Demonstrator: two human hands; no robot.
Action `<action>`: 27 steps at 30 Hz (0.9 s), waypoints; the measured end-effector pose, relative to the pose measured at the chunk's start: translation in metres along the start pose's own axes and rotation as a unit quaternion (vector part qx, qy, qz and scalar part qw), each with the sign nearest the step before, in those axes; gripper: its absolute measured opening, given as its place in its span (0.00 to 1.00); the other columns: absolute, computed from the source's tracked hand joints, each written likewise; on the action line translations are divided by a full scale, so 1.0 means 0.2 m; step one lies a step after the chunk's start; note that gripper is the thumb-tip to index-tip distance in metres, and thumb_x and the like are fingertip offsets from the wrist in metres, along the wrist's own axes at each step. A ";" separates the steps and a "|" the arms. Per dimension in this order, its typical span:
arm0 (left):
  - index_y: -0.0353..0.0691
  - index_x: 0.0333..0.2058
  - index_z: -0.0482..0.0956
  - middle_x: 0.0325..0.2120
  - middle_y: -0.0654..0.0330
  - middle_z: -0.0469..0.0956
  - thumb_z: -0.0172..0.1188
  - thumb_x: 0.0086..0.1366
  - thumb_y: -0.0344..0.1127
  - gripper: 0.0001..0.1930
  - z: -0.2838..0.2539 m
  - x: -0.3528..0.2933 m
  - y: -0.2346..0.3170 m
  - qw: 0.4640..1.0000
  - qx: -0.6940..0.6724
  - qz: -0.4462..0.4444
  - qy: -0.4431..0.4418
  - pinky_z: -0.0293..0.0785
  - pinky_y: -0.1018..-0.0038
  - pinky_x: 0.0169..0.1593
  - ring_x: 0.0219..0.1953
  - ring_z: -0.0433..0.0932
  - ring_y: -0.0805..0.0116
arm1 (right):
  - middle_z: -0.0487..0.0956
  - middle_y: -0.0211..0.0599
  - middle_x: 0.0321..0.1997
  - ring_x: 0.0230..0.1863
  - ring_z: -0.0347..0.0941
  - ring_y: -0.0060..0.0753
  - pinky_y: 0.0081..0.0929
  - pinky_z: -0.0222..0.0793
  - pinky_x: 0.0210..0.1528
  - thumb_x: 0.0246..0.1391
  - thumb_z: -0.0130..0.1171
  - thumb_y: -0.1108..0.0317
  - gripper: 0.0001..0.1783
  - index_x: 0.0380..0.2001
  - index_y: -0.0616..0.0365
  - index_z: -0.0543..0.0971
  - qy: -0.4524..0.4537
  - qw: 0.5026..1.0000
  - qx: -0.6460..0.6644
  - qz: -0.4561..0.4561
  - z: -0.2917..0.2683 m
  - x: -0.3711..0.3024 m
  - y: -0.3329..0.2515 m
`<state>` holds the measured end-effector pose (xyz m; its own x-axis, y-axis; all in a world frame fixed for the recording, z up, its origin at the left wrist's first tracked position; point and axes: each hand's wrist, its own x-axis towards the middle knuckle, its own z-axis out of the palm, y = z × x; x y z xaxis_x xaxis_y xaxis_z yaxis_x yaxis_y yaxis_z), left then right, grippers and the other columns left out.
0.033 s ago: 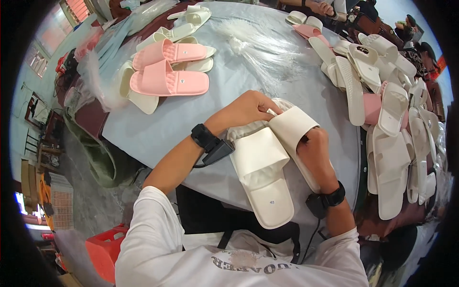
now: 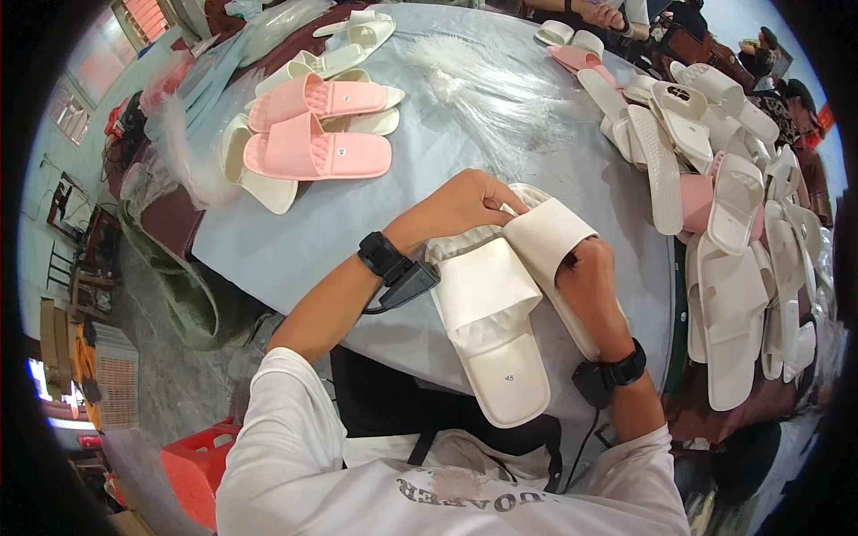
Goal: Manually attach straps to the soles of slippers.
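Note:
Two white slippers lie side by side at the table's near edge. The left slipper (image 2: 505, 366) rests with its heel toward me, and its toe end is partly under my left wrist. My left hand (image 2: 469, 204) reaches across it and pinches the front of the strap of the right slipper (image 2: 550, 234). From the heel side, my right hand (image 2: 587, 279) is curled around the back of that same strap. Its fingertips are hidden beneath the strap, and the hand covers part of the slipper's sole.
Pink slippers (image 2: 357, 155) lie over white ones at the far left. A heap of clear plastic bags (image 2: 487, 85) spreads across the far middle of the table (image 2: 313, 228). Many slippers (image 2: 733, 313) pile up along the right. Another person's hands (image 2: 608, 18) show at the far edge.

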<state>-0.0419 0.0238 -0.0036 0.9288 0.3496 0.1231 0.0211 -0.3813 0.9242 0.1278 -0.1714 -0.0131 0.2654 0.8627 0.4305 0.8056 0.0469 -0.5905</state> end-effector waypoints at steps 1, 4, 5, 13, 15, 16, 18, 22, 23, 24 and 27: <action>0.38 0.46 0.89 0.34 0.59 0.87 0.68 0.61 0.24 0.14 0.01 0.00 -0.02 1.000 -0.020 0.015 0.012 0.76 0.78 0.40 0.34 0.80 0.77 | 0.83 0.54 0.31 0.33 0.80 0.60 0.44 0.76 0.37 0.42 0.64 0.80 0.11 0.33 0.63 0.86 0.007 1.000 -0.001 -0.010 0.00 0.00 0.00; 0.38 0.47 0.89 0.34 0.59 0.87 0.68 0.61 0.24 0.14 0.00 0.00 -0.04 0.999 -0.027 0.018 0.013 0.76 0.77 0.40 0.34 0.80 0.77 | 0.83 0.55 0.31 0.33 0.80 0.60 0.42 0.76 0.38 0.42 0.63 0.80 0.10 0.32 0.64 0.86 0.014 1.000 0.009 -0.013 0.02 0.01 0.01; 0.37 0.47 0.88 0.38 0.60 0.87 0.67 0.63 0.21 0.14 0.00 0.01 -0.03 1.000 -0.016 0.006 0.000 0.76 0.78 0.42 0.38 0.80 0.78 | 0.83 0.55 0.31 0.33 0.80 0.60 0.40 0.76 0.38 0.42 0.62 0.81 0.10 0.32 0.64 0.86 0.015 1.000 0.019 -0.007 0.02 0.01 0.01; 0.35 0.45 0.89 0.36 0.61 0.87 0.67 0.65 0.25 0.11 0.05 0.02 0.00 0.996 -0.076 0.035 0.033 0.76 0.78 0.43 0.37 0.80 0.79 | 0.84 0.56 0.34 0.36 0.83 0.59 0.36 0.77 0.40 0.44 0.61 0.84 0.12 0.34 0.66 0.86 0.052 0.993 0.106 0.005 0.01 0.03 -0.07; 0.35 0.45 0.89 0.35 0.60 0.88 0.67 0.64 0.25 0.11 0.06 0.02 0.00 0.995 -0.082 0.036 0.043 0.77 0.77 0.43 0.36 0.81 0.78 | 0.84 0.55 0.35 0.37 0.83 0.58 0.35 0.77 0.40 0.45 0.61 0.84 0.12 0.34 0.66 0.86 0.062 0.990 0.128 0.003 0.00 0.03 -0.08; 0.35 0.45 0.88 0.35 0.60 0.88 0.67 0.64 0.26 0.11 0.06 0.02 -0.01 0.993 -0.100 0.033 0.044 0.77 0.78 0.43 0.36 0.80 0.79 | 0.84 0.55 0.35 0.37 0.83 0.58 0.35 0.77 0.41 0.45 0.61 0.84 0.12 0.35 0.66 0.86 0.059 0.991 0.120 0.007 0.00 0.03 -0.08; 0.35 0.45 0.88 0.34 0.60 0.87 0.67 0.64 0.26 0.11 0.06 0.02 -0.01 0.992 -0.118 0.031 0.043 0.76 0.78 0.43 0.36 0.79 0.79 | 0.84 0.56 0.35 0.37 0.83 0.58 0.35 0.77 0.41 0.45 0.62 0.83 0.12 0.35 0.66 0.86 0.057 0.992 0.111 0.011 0.00 0.02 -0.08; 0.34 0.46 0.87 0.33 0.65 0.85 0.65 0.67 0.27 0.11 0.08 0.02 -0.02 0.996 -0.079 0.018 0.049 0.72 0.80 0.39 0.34 0.75 0.82 | 0.84 0.56 0.34 0.36 0.82 0.60 0.37 0.77 0.39 0.45 0.60 0.84 0.12 0.34 0.66 0.86 0.060 0.993 0.099 0.017 0.00 0.02 -0.09; 0.33 0.47 0.87 0.33 0.69 0.83 0.64 0.69 0.28 0.10 0.08 0.02 -0.01 0.996 -0.066 0.029 0.058 0.70 0.82 0.37 0.33 0.74 0.84 | 0.84 0.55 0.34 0.35 0.82 0.61 0.38 0.77 0.38 0.45 0.60 0.84 0.12 0.34 0.65 0.86 0.061 0.995 0.079 0.010 -0.01 0.01 -0.09; 0.33 0.47 0.87 0.33 0.69 0.83 0.64 0.69 0.28 0.10 0.08 0.02 0.00 0.996 -0.067 0.030 0.058 0.70 0.82 0.37 0.33 0.74 0.84 | 0.84 0.55 0.34 0.35 0.82 0.61 0.38 0.77 0.38 0.45 0.60 0.84 0.12 0.34 0.65 0.86 0.060 0.995 0.078 0.010 -0.01 0.02 -0.09; 0.32 0.47 0.84 0.30 0.71 0.80 0.63 0.72 0.33 0.11 0.09 0.03 -0.01 0.999 -0.009 -0.022 0.034 0.66 0.82 0.33 0.30 0.69 0.86 | 0.83 0.55 0.30 0.32 0.80 0.63 0.42 0.76 0.36 0.43 0.60 0.83 0.10 0.31 0.65 0.85 0.073 0.997 0.035 -0.012 -0.03 0.01 -0.08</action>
<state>-0.0301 0.0099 -0.0113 0.8999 0.4230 0.1061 0.0536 -0.3486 0.9357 0.1176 -0.1734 0.0013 0.3255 0.7790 0.5360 0.7747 0.1053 -0.6235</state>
